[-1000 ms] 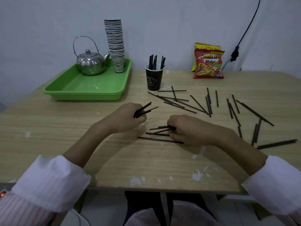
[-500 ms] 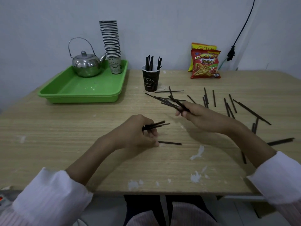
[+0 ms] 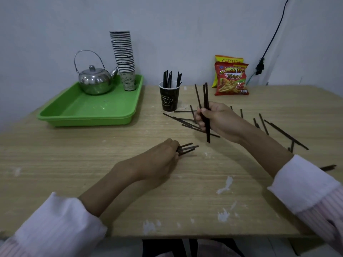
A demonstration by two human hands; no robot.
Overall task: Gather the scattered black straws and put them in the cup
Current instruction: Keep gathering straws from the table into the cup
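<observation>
A black paper cup (image 3: 169, 99) stands at the table's back middle with several black straws upright in it. My right hand (image 3: 217, 118) is raised just right of the cup, closed around a near-vertical bundle of black straws (image 3: 205, 101). Low over the table's middle, my left hand (image 3: 157, 161) grips a small bunch of straws (image 3: 187, 148) whose ends point right. More loose straws (image 3: 183, 120) lie on the wood under my right hand, and others (image 3: 278, 129) are scattered to the right.
A green tray (image 3: 89, 115) at the back left carries a steel kettle (image 3: 95, 81) and a tall stack of paper cups (image 3: 124, 58). Two snack bags (image 3: 231, 78) lean on the wall. A black cable (image 3: 272, 36) hangs at the right. White scuffs mark the wooden table (image 3: 111, 201).
My right hand lifted its straws off the table, turned them upright and moved toward the cup. My left hand slid forward to the table's middle and took up the straw lying there.
</observation>
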